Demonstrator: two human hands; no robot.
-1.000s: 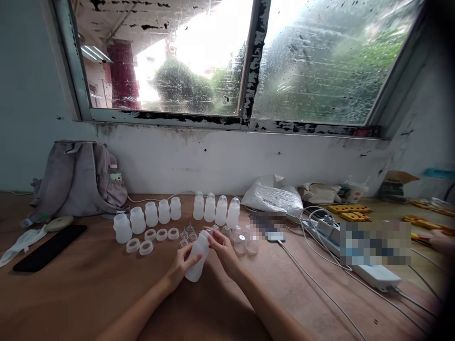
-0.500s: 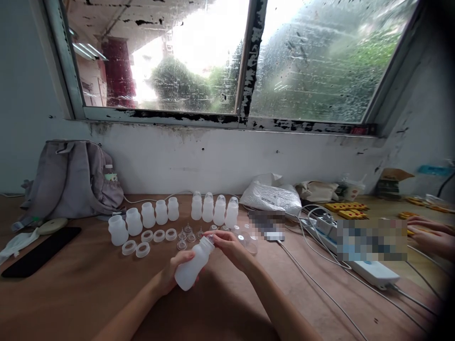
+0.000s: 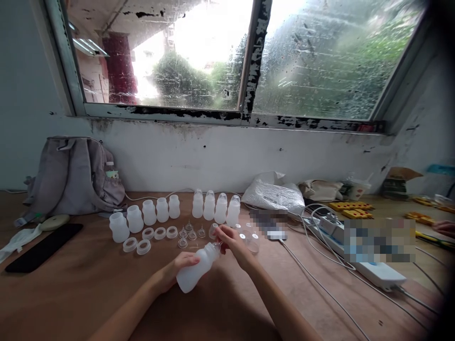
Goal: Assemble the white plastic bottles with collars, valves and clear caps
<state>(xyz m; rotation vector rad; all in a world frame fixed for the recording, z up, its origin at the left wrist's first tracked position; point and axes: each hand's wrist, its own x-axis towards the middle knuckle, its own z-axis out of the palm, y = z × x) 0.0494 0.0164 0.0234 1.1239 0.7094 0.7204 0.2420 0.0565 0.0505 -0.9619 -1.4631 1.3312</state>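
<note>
My left hand (image 3: 175, 272) grips a white plastic bottle (image 3: 197, 268), tilted with its neck up to the right. At the bottle's mouth my right hand (image 3: 231, 240) pinches a small clear part. Behind them stand a row of open white bottles (image 3: 144, 217) and a row of capped bottles (image 3: 215, 207). White rings (image 3: 148, 238), clear nipples (image 3: 191, 234) and clear caps (image 3: 250, 239) lie on the brown table (image 3: 85, 289).
A grey backpack (image 3: 73, 174) leans on the wall at left, with a black phone (image 3: 43, 253) in front. A white bag (image 3: 273, 196), a power strip (image 3: 377, 272) with cables and yellow parts (image 3: 351, 209) lie right. Another person's hand (image 3: 444, 228) shows at the right edge.
The bottle has tipped from nearly upright to lying more sideways in my left hand. My right hand stays at its mouth. The other person's hands at right have drawn back.
</note>
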